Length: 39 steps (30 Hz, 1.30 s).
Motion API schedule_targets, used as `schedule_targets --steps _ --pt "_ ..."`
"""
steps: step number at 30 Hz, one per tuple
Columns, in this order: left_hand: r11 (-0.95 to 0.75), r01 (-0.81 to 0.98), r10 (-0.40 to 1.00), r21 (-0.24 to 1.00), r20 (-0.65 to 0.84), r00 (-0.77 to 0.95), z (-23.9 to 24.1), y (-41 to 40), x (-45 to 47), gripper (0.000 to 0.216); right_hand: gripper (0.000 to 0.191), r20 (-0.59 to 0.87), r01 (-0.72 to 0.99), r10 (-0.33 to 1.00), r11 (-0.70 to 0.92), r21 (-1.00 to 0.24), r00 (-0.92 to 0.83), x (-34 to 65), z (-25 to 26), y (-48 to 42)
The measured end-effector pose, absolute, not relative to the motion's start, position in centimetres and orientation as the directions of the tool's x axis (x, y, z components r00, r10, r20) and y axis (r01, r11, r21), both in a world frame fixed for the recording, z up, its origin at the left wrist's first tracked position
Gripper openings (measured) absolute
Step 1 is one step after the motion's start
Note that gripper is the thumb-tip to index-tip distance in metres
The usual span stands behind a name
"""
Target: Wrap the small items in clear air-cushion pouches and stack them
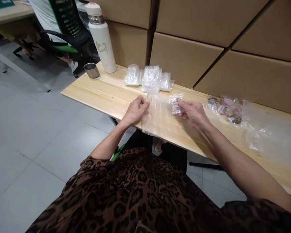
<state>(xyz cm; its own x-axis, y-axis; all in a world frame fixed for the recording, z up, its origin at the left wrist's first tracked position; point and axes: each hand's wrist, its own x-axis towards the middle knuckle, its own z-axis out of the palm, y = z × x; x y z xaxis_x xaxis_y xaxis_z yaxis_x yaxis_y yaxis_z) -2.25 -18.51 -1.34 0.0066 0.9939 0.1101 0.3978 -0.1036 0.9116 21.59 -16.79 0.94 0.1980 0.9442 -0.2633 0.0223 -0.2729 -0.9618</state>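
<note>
My left hand [137,110] is closed in a pinch at the upper left edge of a clear plastic bag [157,116]. The bag is one of several that lie flat and overlap on the table, their lower ends reaching past its front edge. Between the thumb and fingers of my right hand [192,111] is a small clear packet [177,104] with something pinkish inside. It is held just to the right of the flat bags. What exactly the packet contains is too small to tell.
Filled clear packets [150,77] sit at the back of the wooden table [92,94], near a white bottle [103,45] and a metal cup [91,70]. Pinkish packets [228,108] and plastic sheeting [276,139] lie right. Cardboard boxes [189,55] stand behind. A person sits in a chair [68,26].
</note>
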Motion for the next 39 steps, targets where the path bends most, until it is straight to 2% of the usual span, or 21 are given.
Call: schedule_targets --steps 3,6,9,13,16,19,25,29,31,34,36,39 --pt "-0.011 0.004 0.999 1.000 0.011 0.040 -1.6 -18.4 -1.3 0.032 0.043 -0.317 0.046 0.925 -0.333 -0.942 0.212 20.2 0.0 -16.1" --pt "0.184 -0.279 0.978 0.942 -0.148 0.145 -1.5 -18.3 0.0 0.045 0.042 -0.318 0.075 0.930 -0.336 -0.939 0.185 19.9 -0.5 -16.0" --pt "0.316 -0.416 0.946 0.853 -0.253 0.201 -1.3 -18.1 1.5 0.040 0.041 -0.318 0.060 0.934 -0.331 -0.942 0.160 19.9 -0.5 -16.2" --pt "0.308 -0.579 0.944 0.755 -0.320 0.086 -1.2 -17.7 3.4 0.019 0.040 -0.363 0.012 0.916 -0.370 -0.929 0.170 19.7 -0.1 -16.2" --pt "0.307 -0.684 0.924 0.662 -0.379 0.048 -0.7 -17.6 3.9 0.028 0.040 -0.381 -0.046 0.909 -0.379 -0.924 0.168 19.7 0.0 -16.2" --pt "0.351 -0.713 0.902 0.607 -0.424 0.082 0.0 -17.8 3.6 0.036 0.042 -0.386 -0.107 0.909 -0.373 -0.922 0.158 19.6 0.5 -16.6" --pt "0.397 -0.681 0.895 0.615 -0.422 0.141 0.7 -18.4 3.4 0.030 0.038 -0.330 -0.174 0.936 -0.307 -0.936 0.125 19.2 1.9 -17.5" --pt "0.439 -0.642 0.889 0.628 -0.406 0.211 1.0 -18.5 3.7 0.032 0.041 -0.356 -0.163 0.927 -0.335 -0.928 0.120 18.2 1.5 -17.6" --pt "0.457 -0.624 0.885 0.634 -0.394 0.248 0.9 -18.5 4.0 0.025 0.043 -0.368 -0.156 0.920 -0.347 -0.925 0.135 17.6 1.0 -17.6" --pt "0.400 -0.661 0.908 0.635 -0.374 0.191 0.1 -18.2 4.8 0.011 0.044 -0.367 -0.148 0.919 -0.347 -0.926 0.142 17.1 0.4 -17.9" --pt "0.341 -0.695 0.925 0.633 -0.360 0.126 -0.7 -17.9 5.4 0.012 0.044 -0.337 -0.135 0.931 -0.319 -0.938 0.142 17.2 0.3 -18.2" --pt "0.364 -0.672 0.919 0.645 -0.365 0.148 -1.4 -17.6 6.0 0.010 0.045 -0.304 -0.125 0.948 -0.292 -0.948 0.092 18.0 0.4 -18.6"
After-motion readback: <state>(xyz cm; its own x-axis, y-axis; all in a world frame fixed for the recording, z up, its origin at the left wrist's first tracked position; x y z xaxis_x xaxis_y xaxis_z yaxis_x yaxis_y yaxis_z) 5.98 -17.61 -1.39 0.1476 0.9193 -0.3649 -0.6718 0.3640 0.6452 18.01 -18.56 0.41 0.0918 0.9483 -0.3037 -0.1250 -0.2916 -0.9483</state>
